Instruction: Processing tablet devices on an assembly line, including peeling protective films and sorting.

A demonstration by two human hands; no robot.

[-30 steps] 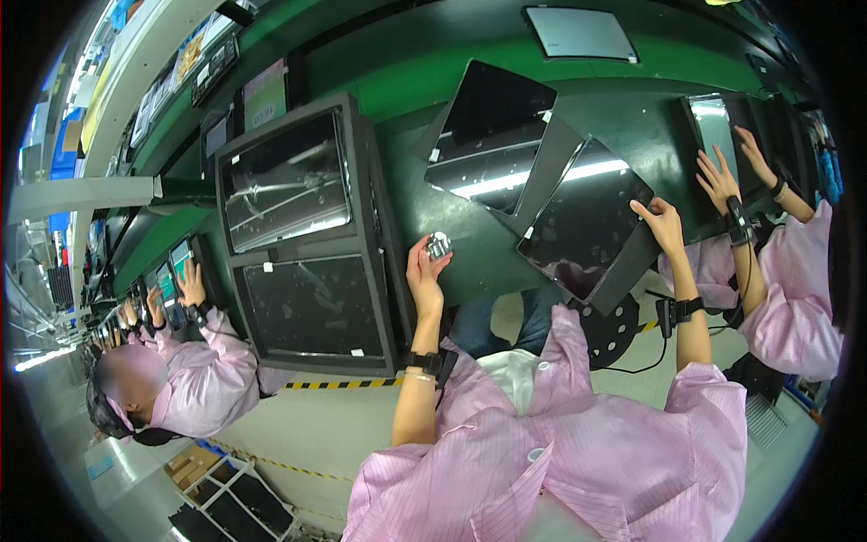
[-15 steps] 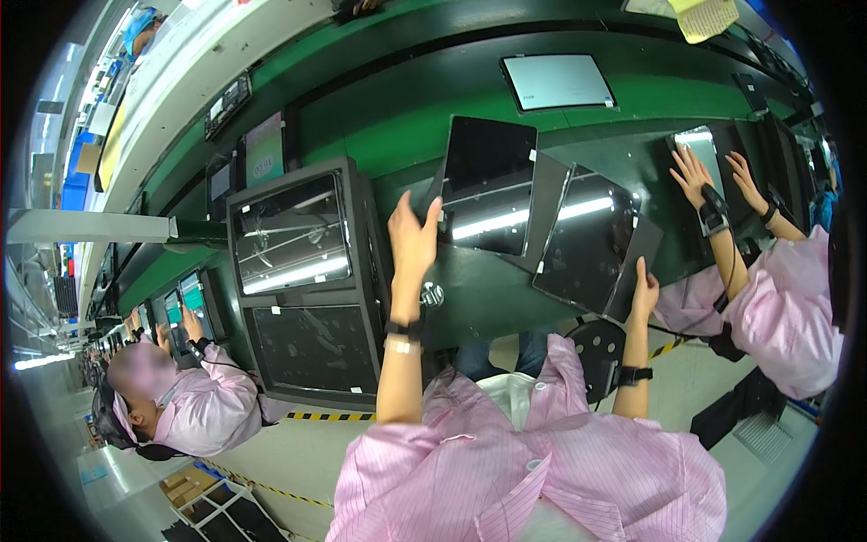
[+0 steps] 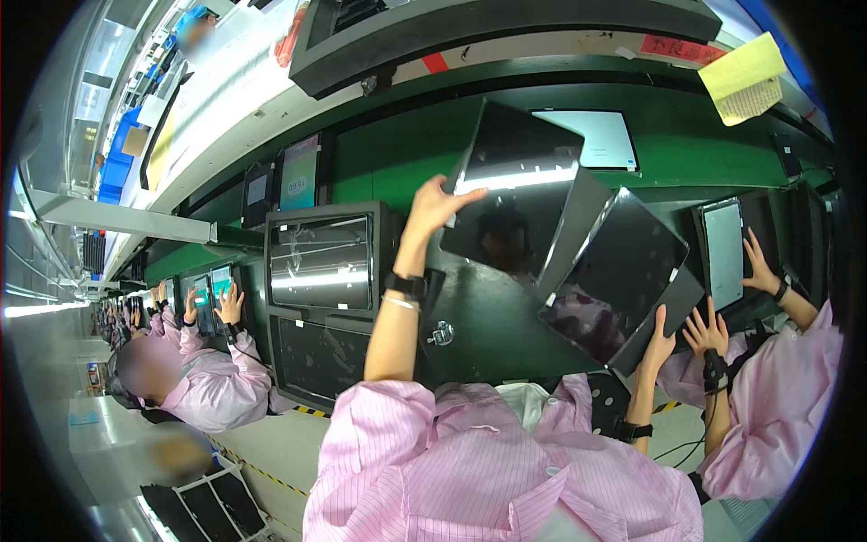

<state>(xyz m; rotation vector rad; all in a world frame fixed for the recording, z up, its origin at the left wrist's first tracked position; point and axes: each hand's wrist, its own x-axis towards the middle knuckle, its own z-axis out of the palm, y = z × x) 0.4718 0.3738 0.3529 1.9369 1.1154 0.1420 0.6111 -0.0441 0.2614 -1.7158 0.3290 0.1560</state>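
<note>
My left hand (image 3: pixel 437 215) is closed on the left edge of a dark glossy tablet-like screen panel (image 3: pixel 515 158), thumb lying over its face. This panel is tilted, with a dark grey board (image 3: pixel 575 221) showing beyond its right edge. Beside it lies a second dark screen panel (image 3: pixel 623 271), turned at an angle on another dark board (image 3: pixel 673 305). My right hand (image 3: pixel 658 343) grips the lower right side of that board, its other fingers hidden underneath. Small white tabs stick out at the panels' edges.
A black foam tray (image 3: pixel 384 230) with two film-covered screens stands left. A lit tablet (image 3: pixel 610 135) lies behind the panels. A small metal fitting (image 3: pixel 441 333) sits on the green bench (image 3: pixel 488 348). Co-workers' hands (image 3: pixel 709 336) are close at right, near another lit tablet (image 3: pixel 723 244).
The left panel, in my left hand, has turned clockwise and tilted. My right hand stays at the second board. The whole view has shifted, and one co-worker's hand at right has drawn back from the tablet.
</note>
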